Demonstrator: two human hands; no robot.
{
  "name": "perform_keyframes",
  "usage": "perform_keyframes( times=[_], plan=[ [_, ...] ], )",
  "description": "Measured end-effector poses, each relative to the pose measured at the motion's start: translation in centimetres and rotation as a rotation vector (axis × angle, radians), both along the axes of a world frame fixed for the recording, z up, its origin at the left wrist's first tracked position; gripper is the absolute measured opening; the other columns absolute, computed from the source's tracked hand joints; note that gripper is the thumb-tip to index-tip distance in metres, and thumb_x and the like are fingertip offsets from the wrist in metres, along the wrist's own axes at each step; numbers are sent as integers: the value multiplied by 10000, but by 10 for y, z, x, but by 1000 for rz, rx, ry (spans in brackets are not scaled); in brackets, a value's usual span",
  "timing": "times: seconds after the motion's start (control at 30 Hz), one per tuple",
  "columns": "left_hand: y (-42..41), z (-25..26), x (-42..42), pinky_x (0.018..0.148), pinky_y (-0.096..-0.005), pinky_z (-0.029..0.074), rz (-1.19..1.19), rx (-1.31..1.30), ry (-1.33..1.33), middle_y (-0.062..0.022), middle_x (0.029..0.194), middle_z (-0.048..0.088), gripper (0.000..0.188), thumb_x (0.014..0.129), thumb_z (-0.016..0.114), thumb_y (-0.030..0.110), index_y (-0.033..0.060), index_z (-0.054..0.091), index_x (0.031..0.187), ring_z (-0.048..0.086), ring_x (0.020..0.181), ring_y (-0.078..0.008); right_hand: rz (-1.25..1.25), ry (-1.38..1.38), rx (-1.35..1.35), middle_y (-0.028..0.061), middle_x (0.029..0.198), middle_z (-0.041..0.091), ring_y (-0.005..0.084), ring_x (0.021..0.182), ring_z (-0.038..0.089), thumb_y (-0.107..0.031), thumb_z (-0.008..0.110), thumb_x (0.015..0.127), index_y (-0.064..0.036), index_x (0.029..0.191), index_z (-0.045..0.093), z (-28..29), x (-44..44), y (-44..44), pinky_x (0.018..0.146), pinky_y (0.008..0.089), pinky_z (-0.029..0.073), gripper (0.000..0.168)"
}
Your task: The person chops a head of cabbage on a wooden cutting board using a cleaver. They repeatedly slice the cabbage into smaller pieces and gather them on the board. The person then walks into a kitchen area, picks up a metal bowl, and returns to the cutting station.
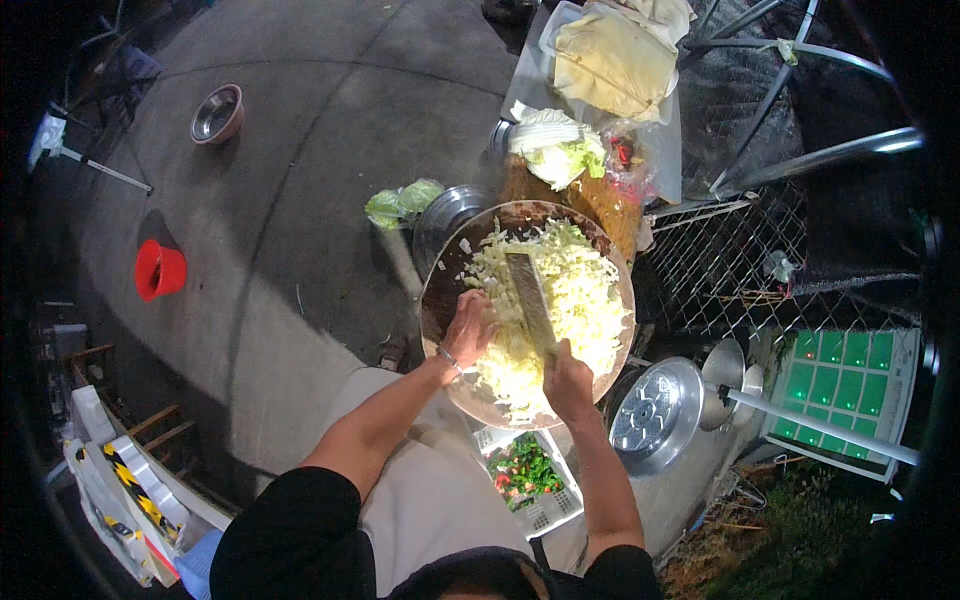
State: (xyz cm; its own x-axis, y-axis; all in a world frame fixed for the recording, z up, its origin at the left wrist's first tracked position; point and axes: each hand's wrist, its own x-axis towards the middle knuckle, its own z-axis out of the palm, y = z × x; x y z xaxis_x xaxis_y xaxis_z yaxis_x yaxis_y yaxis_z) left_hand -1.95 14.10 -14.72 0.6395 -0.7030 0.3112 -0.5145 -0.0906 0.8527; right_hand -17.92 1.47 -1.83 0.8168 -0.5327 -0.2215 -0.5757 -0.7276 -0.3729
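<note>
A round wooden chopping block (444,289) lies in front of me, heaped with shredded pale cabbage (589,292). My right hand (570,381) grips the handle of a cleaver (531,296), whose broad blade reaches away from me across the shreds. To the left of the blade, my left hand (470,328) rests at the heap's edge with fingers bent; whether it grips any cabbage is hidden. Behind the block sits a larger piece of napa cabbage (559,146) with whole leaves.
A metal basin (454,210) and bagged green cabbages (403,202) are left of the block. Below it, a white basket (531,523) holds green and red vegetables. Large metal lids (656,420) stand at right near a chain-link fence (712,270). A red bucket (160,270) is on the floor.
</note>
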Motion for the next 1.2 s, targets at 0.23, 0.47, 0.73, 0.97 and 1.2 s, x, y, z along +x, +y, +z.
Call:
perform_keyframes(
  times=[0.23,0.47,0.73,0.97,1.2],
  plan=[
    [31,30,16,1071,-457,349,-286,112,-101,-196,1407,335,598,729,764,150,85,453,1236,354,1312,-387,33,-5,-3,232,616,591,437,599,600,-173,576,879,-25,1025,443,-1,-1,-10,547,531,460,247],
    [32,9,-11,1107,-456,329,-319,193,41,-164,1444,304,635,721,643,-53,90,410,1294,293,1362,-373,172,39,-97,212,611,583,426,594,600,-159,579,885,-46,1004,449,-36,-12,-19,538,518,461,209],
    [37,17,-12,1052,-456,348,-182,216,38,-188,1297,424,677,659,695,-28,58,430,1277,378,1239,-406,240,44,-61,203,607,589,427,595,600,-182,576,893,-51,997,451,-21,-4,-14,529,522,461,209],
    [65,23,-4,1060,-485,341,-291,112,33,-204,1354,347,731,685,757,130,71,402,1321,336,1286,-408,166,-27,13,202,594,584,426,581,598,-196,585,895,-64,941,451,17,0,-6,519,515,461,194],
    [62,5,-14,1027,-447,398,-257,183,21,-201,1340,369,649,713,624,-38,75,405,1313,403,1239,-403,129,19,32,213,639,604,434,632,611,-177,602,882,-39,994,476,-21,-16,-17,555,514,478,217]
  ],
)
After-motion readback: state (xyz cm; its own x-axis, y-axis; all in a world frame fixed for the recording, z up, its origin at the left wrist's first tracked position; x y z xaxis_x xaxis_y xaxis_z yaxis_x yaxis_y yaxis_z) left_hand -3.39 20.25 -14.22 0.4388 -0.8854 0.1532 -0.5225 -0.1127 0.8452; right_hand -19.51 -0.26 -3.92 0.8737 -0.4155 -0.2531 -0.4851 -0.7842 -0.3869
